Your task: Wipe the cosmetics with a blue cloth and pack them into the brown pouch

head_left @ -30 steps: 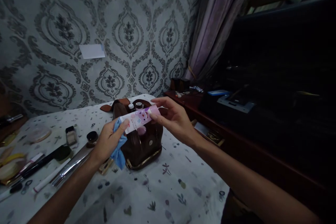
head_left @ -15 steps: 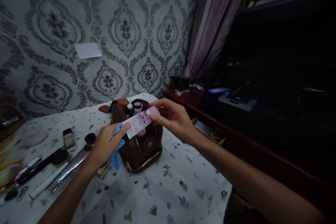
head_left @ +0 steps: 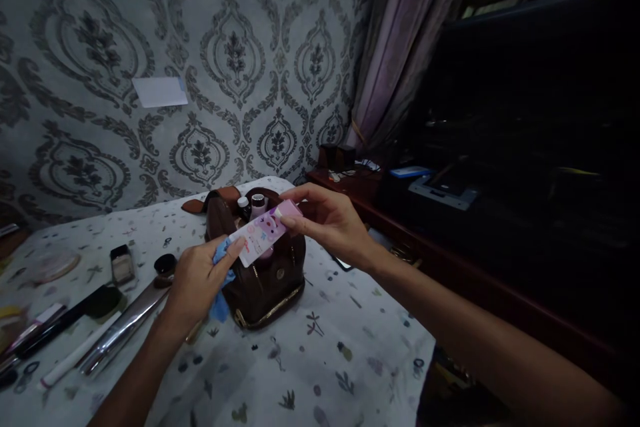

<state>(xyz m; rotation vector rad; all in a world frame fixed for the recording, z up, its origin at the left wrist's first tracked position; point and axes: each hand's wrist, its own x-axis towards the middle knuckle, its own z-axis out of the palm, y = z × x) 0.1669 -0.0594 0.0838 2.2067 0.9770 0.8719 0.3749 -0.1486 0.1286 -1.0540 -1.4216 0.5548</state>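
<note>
Over the open bag, I hold a flat pink-and-white packet (head_left: 263, 233) with a cartoon print, tilted up toward the right. My left hand (head_left: 200, 273) is closed on its lower white end, thumb on top, with a crumpled blue cloth (head_left: 220, 307) in the same grip. At the upper pink end, my right hand (head_left: 335, 223) pinches the packet between thumb and fingers. Behind and below it stands a dark brown leather bag (head_left: 270, 297) with a gold zip. Capped bottles (head_left: 258, 201) show in the bag's mouth, partly hidden by the packet.
On the patterned white cloth (head_left: 330, 340) at left lie a silver tube (head_left: 125, 327), a black brush (head_left: 65, 323), a white stick (head_left: 75, 357), a small square bottle (head_left: 122, 265) and a round compact (head_left: 55, 267). A dark red desk (head_left: 450, 260) with a drawer borders the right.
The view has shifted slightly, so the surroundings sit a little further left. Both hands keep their hold on the packet, with little visible change.
</note>
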